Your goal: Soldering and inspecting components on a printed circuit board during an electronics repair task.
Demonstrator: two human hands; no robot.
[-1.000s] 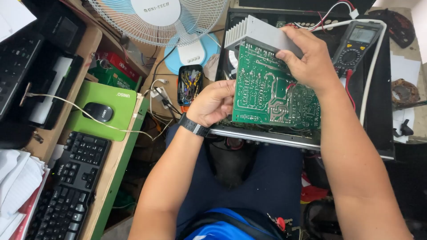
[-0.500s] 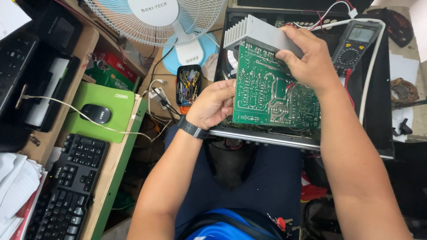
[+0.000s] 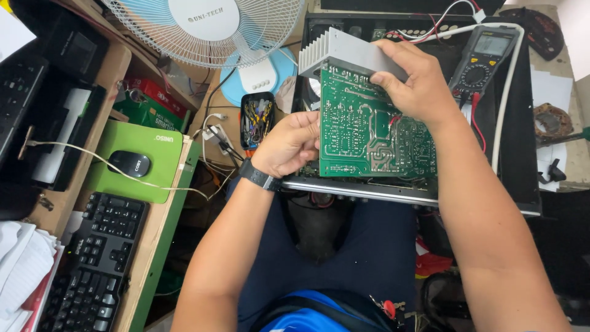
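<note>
Board: a green circuit board, solder side up, held tilted above the open black chassis at centre frame; its lower edge lies near the chassis's front rail.
Heatsink: a finned aluminium block fixed to the board's upper edge, toward the top of the frame.
Right hand: the right hand is clamped on the board's upper right corner, fingers over the heatsink's end, thumb side on the board face.
Left hand: the left hand is closed on the board's left edge, fingers curled under it; a dark watch sits on the wrist.
Meter: a multimeter lies on the chassis at upper right, its red lead running down beside the right wrist.
Surroundings: a fan at top, a mouse on a green pad and a keyboard on the desk at left.
Risk, slip: the heatsink makes the top edge heavy; a loosened right grip would likely let the board pivot and strike the chassis.
Risk, wires: wires seem to run under the board; lifting it further could strain them.
Risk, contact: bare fingers rest on solder joints; sharp pins or any stored charge could sting.
Risk, lead: the meter lead near the wrist could snag and drag the meter.
</note>
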